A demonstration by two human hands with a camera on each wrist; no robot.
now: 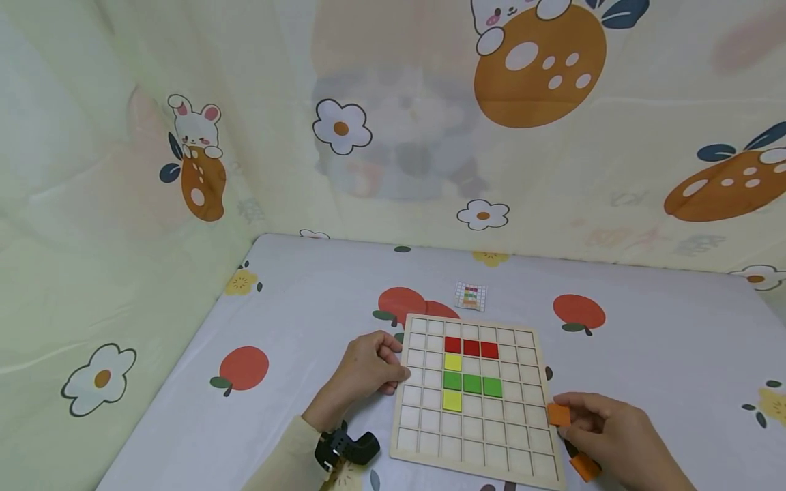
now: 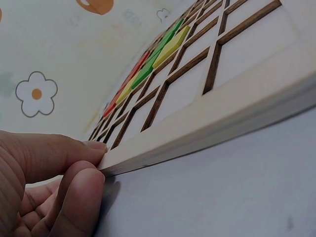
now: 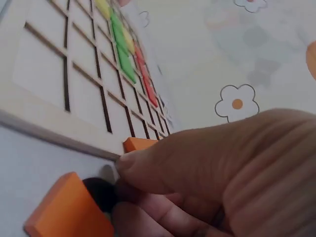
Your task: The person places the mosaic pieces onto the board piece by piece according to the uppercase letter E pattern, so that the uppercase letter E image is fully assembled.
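A wooden grid board (image 1: 424, 426) lies on the table, with square tiles in some cells. Three red tiles (image 1: 471, 348) form a row near its far side. Below them are a yellow tile (image 1: 452, 362), a row of three green tiles (image 1: 472, 384) and another yellow tile (image 1: 452, 400). My left hand (image 1: 370, 366) holds the board's left edge between thumb and fingers. At the right edge, my right hand (image 1: 614, 436) pinches an orange tile (image 1: 559, 414). A second orange tile (image 3: 69, 210) sits on the cloth beside the board, close to that hand.
A small printed pattern card (image 1: 471, 297) lies behind the board. The tablecloth (image 1: 295, 307) bears fruit and flower prints. Printed curtains (image 1: 399, 170) rise at the back and left. A black strap device (image 1: 346, 447) is on the left wrist.
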